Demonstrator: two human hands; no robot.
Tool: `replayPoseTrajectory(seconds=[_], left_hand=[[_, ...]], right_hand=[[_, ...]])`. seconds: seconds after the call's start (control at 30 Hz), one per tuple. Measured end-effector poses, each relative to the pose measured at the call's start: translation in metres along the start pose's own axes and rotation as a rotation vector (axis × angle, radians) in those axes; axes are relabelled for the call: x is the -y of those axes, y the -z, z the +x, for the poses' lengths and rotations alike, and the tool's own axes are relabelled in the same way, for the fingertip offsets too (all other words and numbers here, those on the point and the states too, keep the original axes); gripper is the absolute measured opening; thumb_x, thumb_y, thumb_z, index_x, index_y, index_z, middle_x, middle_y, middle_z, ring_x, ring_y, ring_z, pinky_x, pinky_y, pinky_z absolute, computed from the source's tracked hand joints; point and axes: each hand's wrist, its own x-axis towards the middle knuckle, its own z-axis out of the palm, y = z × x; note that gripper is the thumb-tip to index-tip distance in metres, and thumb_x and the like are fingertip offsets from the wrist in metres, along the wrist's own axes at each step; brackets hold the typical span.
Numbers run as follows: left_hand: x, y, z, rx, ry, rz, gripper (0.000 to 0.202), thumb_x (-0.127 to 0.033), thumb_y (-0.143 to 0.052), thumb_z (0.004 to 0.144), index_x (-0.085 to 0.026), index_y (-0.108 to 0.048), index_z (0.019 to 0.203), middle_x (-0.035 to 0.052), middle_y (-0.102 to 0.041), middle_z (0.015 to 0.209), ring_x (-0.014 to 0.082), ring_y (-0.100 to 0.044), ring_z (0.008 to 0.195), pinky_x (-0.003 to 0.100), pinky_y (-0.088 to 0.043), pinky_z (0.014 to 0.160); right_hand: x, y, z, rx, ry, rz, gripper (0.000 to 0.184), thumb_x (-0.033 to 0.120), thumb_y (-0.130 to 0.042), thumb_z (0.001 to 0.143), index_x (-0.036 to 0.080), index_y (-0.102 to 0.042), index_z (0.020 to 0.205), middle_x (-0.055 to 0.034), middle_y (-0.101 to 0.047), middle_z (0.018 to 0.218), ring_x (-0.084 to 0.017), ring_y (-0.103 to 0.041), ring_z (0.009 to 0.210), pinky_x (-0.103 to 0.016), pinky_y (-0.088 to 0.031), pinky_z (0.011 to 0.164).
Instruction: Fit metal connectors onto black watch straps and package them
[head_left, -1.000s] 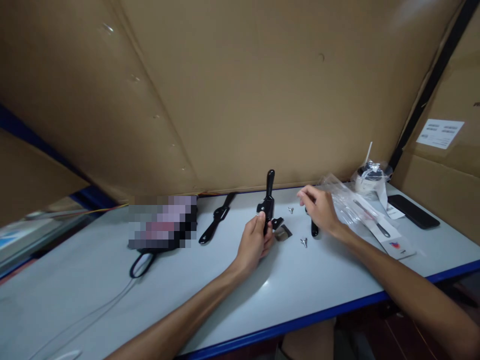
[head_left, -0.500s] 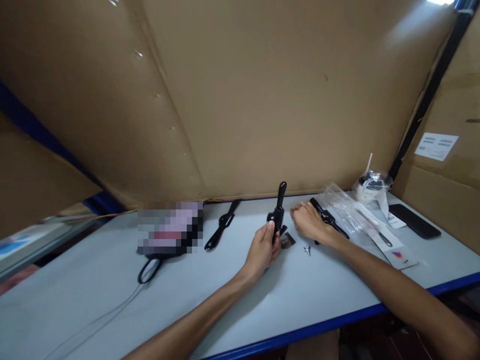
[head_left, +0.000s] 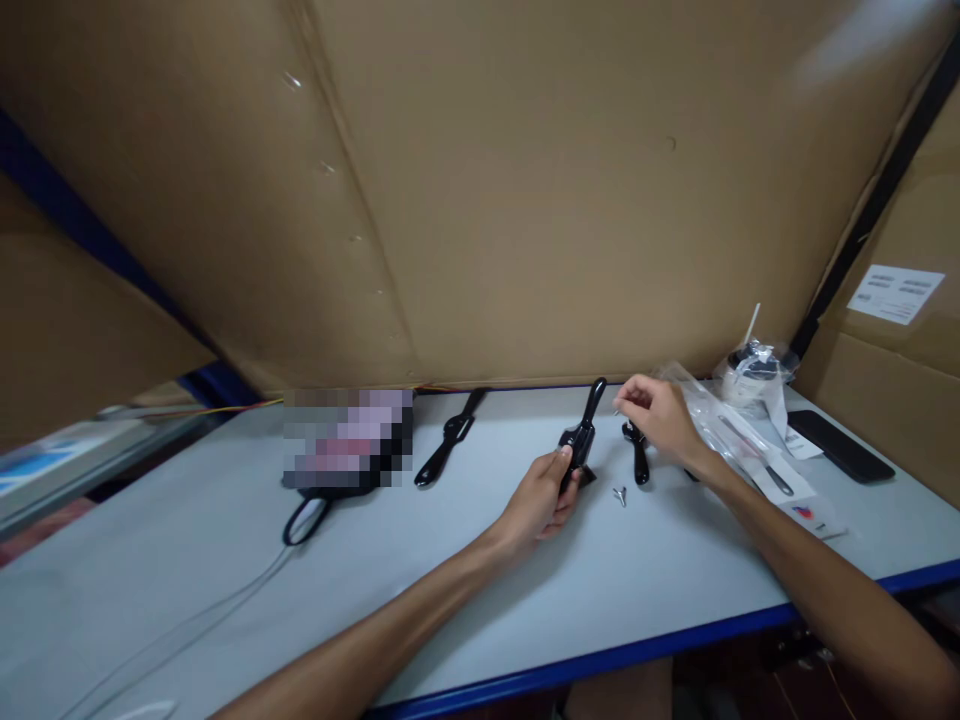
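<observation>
desk [head_left: 420, 620]: pale, smooth, faintly glossy, bordered along the front edge by a blue strip [head_left: 600, 671].
cardboard wall [head_left: 525, 200]: standing behind the back edge, brown, creased, dotted with small shiny marks toward the left.
side panel [head_left: 892, 400]: rising beyond the right edge, also cardboard, bearing a printed white label [head_left: 896, 293].
posts: blue post [head_left: 112, 240] slanting down toward the back left corner, black post [head_left: 874, 195] down toward the back right.
left hand [head_left: 541, 492]: wrapped around the lower end of a black tool [head_left: 581, 440].
black tool, place: right of the desk's middle, tilted, upper handle pointing toward the back edge.
right hand [head_left: 664, 420]: fingertips drawn together near that handle, probably pinching a small silver piece [head_left: 616, 412], too tiny to make out.
below the hands: dark plate [head_left: 589, 477] beside the left fingers, silver wing screw [head_left: 620, 496] lying loose, black handle [head_left: 640, 463] partly covered by the right hand.
desk, left half: second black tool [head_left: 452, 430] lying aslant near the back edge, pixelated pouch [head_left: 349, 445] farther left, thin cable [head_left: 225, 597] trailing toward the front left corner.
desk, right end: clear packaging [head_left: 694, 400], bagged cup [head_left: 754, 378], dark phone [head_left: 840, 445] nearest the right edge.
</observation>
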Motion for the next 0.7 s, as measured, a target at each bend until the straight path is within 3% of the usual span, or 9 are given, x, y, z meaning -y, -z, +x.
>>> replayPoseTrajectory(seconds=[0.1,0.4,0.5,0.7], left_hand=[[0.002,0.001,0.001,0.041,0.049,0.033,0.042,-0.058,-0.046,0.097,-0.021,-0.045,0.076,-0.0100,-0.030,0.050,0.0045,-0.013,0.039,0.017,-0.006,0.036],[-0.002,0.001,0.000,0.058,0.134,0.162,0.035,-0.044,-0.032,0.104,-0.022,-0.043,0.078,-0.0093,-0.031,0.049,0.0052,-0.014,0.038,0.016,-0.008,0.035],[-0.002,0.000,0.001,0.059,0.133,0.177,0.036,-0.043,-0.032,0.104,-0.022,-0.042,0.078,-0.0092,-0.031,0.049,0.0052,-0.014,0.038,0.016,-0.008,0.034],[0.002,0.003,0.005,0.070,0.127,0.183,0.039,-0.047,-0.033,0.103,-0.022,-0.041,0.075,-0.0092,-0.031,0.050,0.0048,-0.013,0.038,0.016,-0.008,0.034]], right_hand=[[0.014,-0.010,-0.010,0.066,0.040,0.164,0.012,0.025,-0.064,0.085,0.019,-0.063,0.076,0.0012,-0.064,0.071,-0.014,-0.057,0.067,-0.027,-0.043,0.066],[0.021,-0.031,-0.026,0.154,0.175,0.100,0.014,0.011,-0.067,0.087,0.018,-0.062,0.076,0.0000,-0.065,0.076,-0.014,-0.057,0.075,-0.027,-0.043,0.072],[0.018,-0.033,-0.027,0.126,0.245,-0.004,0.015,0.011,-0.066,0.088,0.019,-0.060,0.077,-0.0006,-0.065,0.077,-0.015,-0.055,0.077,-0.029,-0.042,0.074],[0.018,-0.033,-0.031,0.149,0.535,-0.378,0.014,0.014,-0.057,0.096,0.017,-0.061,0.083,-0.0068,-0.064,0.084,-0.020,-0.051,0.083,-0.033,-0.039,0.077]])
